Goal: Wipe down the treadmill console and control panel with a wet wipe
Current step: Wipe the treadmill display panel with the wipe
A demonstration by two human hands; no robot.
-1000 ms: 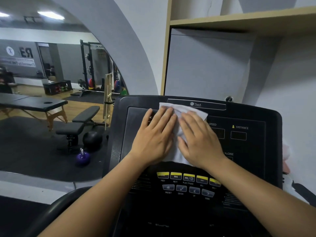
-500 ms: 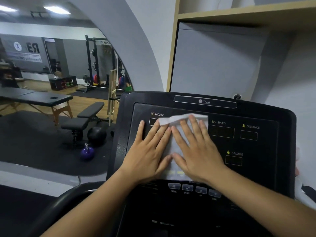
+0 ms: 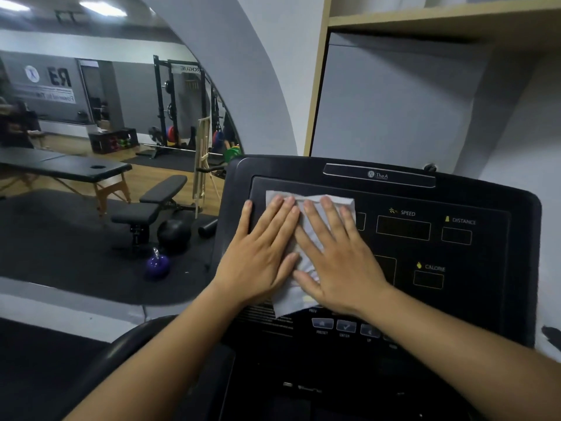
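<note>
Both palms flat, fingers straight: left hand (image 3: 261,256) and right hand (image 3: 340,259) press wet wipe (image 3: 293,302) onto treadmill console (image 3: 485,293), upper-left corner of panel. Arched mirror (image 3: 76,208) at left shows weight bench (image 3: 148,205), purple kettlebell (image 3: 158,264).

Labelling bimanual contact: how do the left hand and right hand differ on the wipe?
The left hand overhangs the wipe at its left edge, little finger on bare console; the right hand has all fingers on the wipe. The left hand lies at the console's left border, the right hand nearer the SPEED window. Both lie flat, fingers straight, pressing the wipe.
</note>
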